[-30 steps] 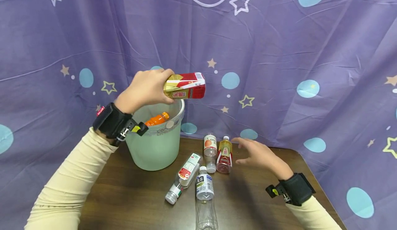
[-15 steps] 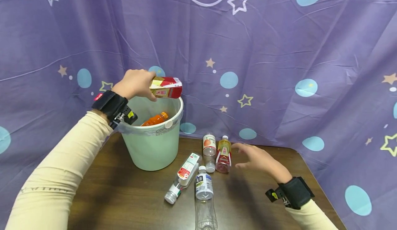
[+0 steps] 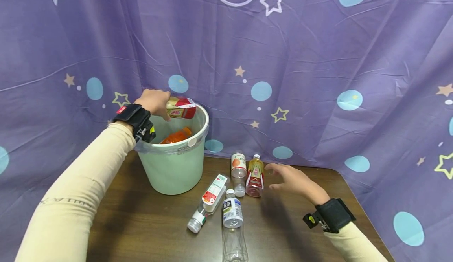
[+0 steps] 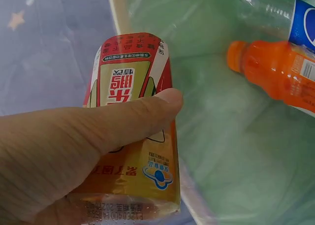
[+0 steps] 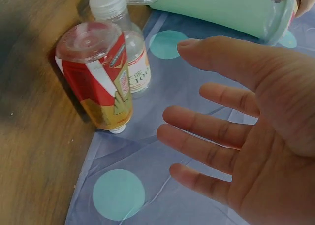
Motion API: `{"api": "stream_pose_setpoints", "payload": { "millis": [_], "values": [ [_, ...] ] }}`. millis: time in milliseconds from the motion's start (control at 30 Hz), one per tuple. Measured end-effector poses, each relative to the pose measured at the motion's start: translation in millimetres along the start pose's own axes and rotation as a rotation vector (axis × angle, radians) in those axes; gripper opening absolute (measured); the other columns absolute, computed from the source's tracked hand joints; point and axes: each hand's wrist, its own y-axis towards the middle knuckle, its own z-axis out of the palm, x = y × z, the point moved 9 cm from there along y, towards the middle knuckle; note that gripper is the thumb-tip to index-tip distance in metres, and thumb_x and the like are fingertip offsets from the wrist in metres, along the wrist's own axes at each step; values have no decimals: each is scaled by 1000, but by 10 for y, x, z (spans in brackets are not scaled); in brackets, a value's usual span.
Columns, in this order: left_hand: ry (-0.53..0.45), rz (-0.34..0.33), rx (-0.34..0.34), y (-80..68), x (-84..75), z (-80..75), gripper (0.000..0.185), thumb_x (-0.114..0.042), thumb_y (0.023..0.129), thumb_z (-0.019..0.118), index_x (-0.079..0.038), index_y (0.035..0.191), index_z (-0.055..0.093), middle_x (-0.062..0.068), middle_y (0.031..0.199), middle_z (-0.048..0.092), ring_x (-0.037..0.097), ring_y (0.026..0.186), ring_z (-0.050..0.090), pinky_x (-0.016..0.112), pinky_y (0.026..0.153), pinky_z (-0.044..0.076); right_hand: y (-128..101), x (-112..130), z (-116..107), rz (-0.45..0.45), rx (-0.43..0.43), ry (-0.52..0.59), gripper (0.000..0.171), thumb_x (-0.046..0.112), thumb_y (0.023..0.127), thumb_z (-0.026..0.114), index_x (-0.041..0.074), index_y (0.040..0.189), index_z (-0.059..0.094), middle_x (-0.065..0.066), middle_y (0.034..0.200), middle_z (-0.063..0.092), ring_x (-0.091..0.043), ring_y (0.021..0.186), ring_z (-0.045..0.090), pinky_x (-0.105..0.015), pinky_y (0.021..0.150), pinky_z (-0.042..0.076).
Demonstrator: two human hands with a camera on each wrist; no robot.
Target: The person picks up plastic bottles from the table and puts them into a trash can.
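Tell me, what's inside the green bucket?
Inside the pale green plastic bucket lie an orange drink bottle and a clear blue-labelled bottle. The bucket's bottom stays hidden.

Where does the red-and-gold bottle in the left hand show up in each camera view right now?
Head: red-and-gold bottle sits left of centre, lying sideways over the mouth of the green bucket, held by the left hand.
Left wrist: it fills the left and centre, under the thumb.
Right wrist: not in it; the bottle there is a similar one lying on the table.
Shared landmark: the green bucket, seen in all three.
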Motion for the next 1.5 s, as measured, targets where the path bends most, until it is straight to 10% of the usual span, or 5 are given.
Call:
{"api": "stream_pose_setpoints", "payload": {
  "millis": [433,633,1267,1500],
  "values": [
    [-52,-85,161,105,174,323,76,-38,77,86,6,131,54,29,129,63,51,121,58,63,102,45,116,-114,129,-23,5,16,47,16,81,83,9,124,65,-9,116,71,-30,104,68,-47,85,56],
    [-81,-113,184,85,145,413,56,-33,76,88,1,114,64,24,124,67,47,117,61,61,103,45,186,-156,171,-13,12,8,45,15,83,82,9,124,65,-7,109,70,-29,100,67,-43,80,55],
    [-52,2,185,-3,-101,456,34,-6,60,89,-5,89,71,12,91,71,30,87,63,44,84,56,375,-154,237,-59,9,-25,45,16,82,82,7,123,65,-10,106,71,-30,99,68,-47,81,56],
    [-108,-4,227,-47,-112,481,55,-2,67,81,2,119,66,20,116,69,33,101,62,47,92,54,394,-156,265,-73,13,-30,45,14,81,82,5,122,65,-9,103,70,-31,97,68,-45,79,55]
  ]
}}
